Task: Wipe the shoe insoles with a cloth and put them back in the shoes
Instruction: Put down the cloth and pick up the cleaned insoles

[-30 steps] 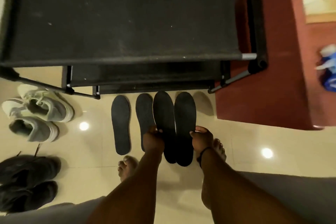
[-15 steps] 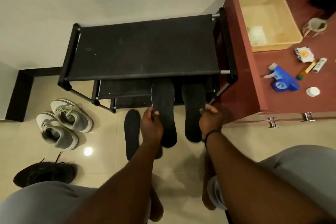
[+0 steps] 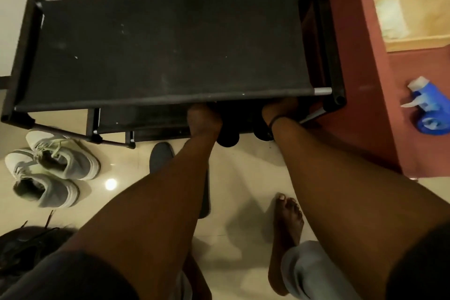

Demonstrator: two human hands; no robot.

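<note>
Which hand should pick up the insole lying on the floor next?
Probably the left hand: the floor insole lies just beside and under the left forearm, while the right hand sits farther off, near the shelf's right end.

home entryway | black shoe rack (image 3: 170, 44) | sneakers (image 3: 48, 168) on tiled floor (image 3: 243, 173)

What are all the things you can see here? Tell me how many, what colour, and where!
shoe rack: one, black, against the wall, top centre
cabinet: one, reddish brown, right of the rack
spray bottle: one, blue, on the cabinet
tray: one, beige, on the cabinet, top right
sneakers: two, grey and white, floor at left
black shoe: at least one, bottom left
held insoles: two, black, heel ends below the rack edge
floor insoles: two, dark, partly under the left arm
left hand: grips one insole
right hand: grips the other
</note>
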